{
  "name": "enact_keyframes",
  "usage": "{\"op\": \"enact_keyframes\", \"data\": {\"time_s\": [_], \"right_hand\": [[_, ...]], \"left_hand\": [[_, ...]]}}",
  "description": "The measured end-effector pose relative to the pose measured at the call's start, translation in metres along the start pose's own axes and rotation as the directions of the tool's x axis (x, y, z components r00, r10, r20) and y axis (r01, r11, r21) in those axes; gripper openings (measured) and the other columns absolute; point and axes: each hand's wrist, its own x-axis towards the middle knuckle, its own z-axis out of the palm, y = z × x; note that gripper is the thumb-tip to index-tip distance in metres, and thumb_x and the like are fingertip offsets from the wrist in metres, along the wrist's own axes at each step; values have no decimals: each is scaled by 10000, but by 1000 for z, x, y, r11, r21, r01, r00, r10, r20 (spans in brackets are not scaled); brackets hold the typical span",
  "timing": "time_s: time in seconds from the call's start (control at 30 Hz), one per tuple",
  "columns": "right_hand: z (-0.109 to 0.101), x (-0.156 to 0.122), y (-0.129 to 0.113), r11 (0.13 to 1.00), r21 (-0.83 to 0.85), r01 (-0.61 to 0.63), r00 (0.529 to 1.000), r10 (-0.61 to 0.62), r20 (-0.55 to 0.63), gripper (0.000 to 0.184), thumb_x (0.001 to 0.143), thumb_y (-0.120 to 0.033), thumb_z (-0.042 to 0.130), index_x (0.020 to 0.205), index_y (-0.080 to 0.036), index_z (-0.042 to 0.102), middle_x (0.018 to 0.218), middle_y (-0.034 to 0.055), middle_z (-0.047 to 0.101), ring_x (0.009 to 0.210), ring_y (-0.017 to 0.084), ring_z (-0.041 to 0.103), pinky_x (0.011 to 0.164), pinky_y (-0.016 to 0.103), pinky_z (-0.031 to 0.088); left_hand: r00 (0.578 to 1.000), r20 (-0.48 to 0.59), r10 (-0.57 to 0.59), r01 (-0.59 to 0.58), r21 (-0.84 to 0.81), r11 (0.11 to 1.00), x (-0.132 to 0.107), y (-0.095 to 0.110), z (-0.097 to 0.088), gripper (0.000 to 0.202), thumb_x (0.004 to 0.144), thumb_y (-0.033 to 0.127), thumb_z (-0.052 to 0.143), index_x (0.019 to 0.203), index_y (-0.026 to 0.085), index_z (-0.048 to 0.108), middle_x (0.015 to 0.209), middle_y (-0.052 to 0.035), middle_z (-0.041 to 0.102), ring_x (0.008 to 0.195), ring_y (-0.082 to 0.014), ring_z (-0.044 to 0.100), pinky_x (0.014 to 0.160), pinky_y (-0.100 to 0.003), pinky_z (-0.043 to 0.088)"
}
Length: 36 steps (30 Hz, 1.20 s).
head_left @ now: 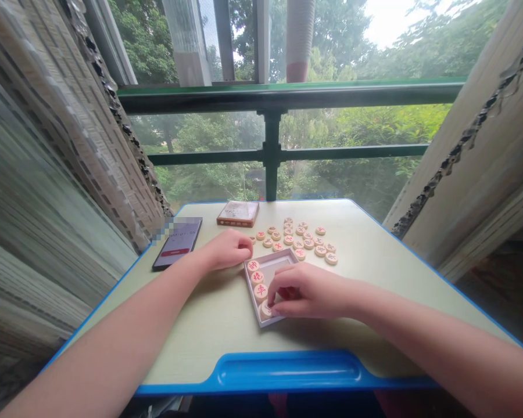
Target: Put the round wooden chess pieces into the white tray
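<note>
A shallow white box tray [273, 321] lies in front of me on the table. Down its left side runs a column of round Chinese chess pieces [261, 291] with red characters. My right hand [303, 290] reaches into the tray, thumb and fingers pinched on a chess piece [265, 311] in the near left corner; that piece's face is partly covered. Beside the tray's far left corner rests my left hand [230, 248], fingers curled; whatever they hold, if anything, is hidden. Just beyond both hands, several loose chess pieces [289, 239] lie scattered, red and dark characters among them.
A phone [179, 241] showing a timer lies at the table's left edge. At the back stands a flat box or lid [237, 213]. The table [375, 278] has a blue rim and a blue front trough [287, 370]. Curtains [475, 133] and a window railing [272, 154] surround it.
</note>
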Motion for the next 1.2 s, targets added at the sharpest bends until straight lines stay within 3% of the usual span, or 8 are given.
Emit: {"op": "enact_keyframes", "data": {"time_s": [0.17,0.43,0.67,0.9,1.07,1.2], "right_hand": [[0,0,0,1000,9,-28,1000,28,1,154,776,-245,615,881,-149,674,643,-29,522,540,67,436,506,185,338],[-1,-1,0,998,2,66,998,-66,-16,246,751,-72,548,921,-162,701,735,-4,556,581,66,453,562,184,364],[-2,-2,-1,995,-87,-38,998,34,-49,124,764,-260,608,802,-155,661,639,-23,501,549,76,414,506,194,316],[-2,-2,4,978,-207,-23,988,-9,-152,188,819,-251,543,687,-141,619,595,-13,522,542,80,416,532,212,309],[-2,-1,7,908,-392,-149,968,52,-247,216,839,-289,494,724,-169,633,664,20,574,617,119,479,590,243,342],[-6,-1,14,854,-437,-284,938,151,-313,216,783,-243,514,958,-204,635,907,59,605,801,175,540,655,272,394]], "left_hand": [[1000,0,6,-6,9,1000,0,-1,0,265,621,233,432,695,136,668,571,4,565,557,-122,466,522,-223,319],[1000,-6,11,-11,4,1000,0,-1,0,256,629,234,437,689,131,664,571,3,563,559,-120,464,524,-222,321],[1000,11,2,-2,11,1000,0,0,-1,261,623,227,437,699,133,669,586,4,578,568,-123,472,524,-219,325],[1000,-5,9,-9,11,1000,-1,1,-1,247,629,216,437,685,135,663,558,13,552,544,-112,458,508,-217,313],[1000,4,8,-8,18,1000,-1,1,-1,247,630,219,440,685,140,668,562,12,560,551,-114,462,512,-217,317],[1000,2,0,0,8,1000,-1,0,-1,246,626,216,436,682,139,662,558,14,551,549,-113,462,512,-217,318]]}}
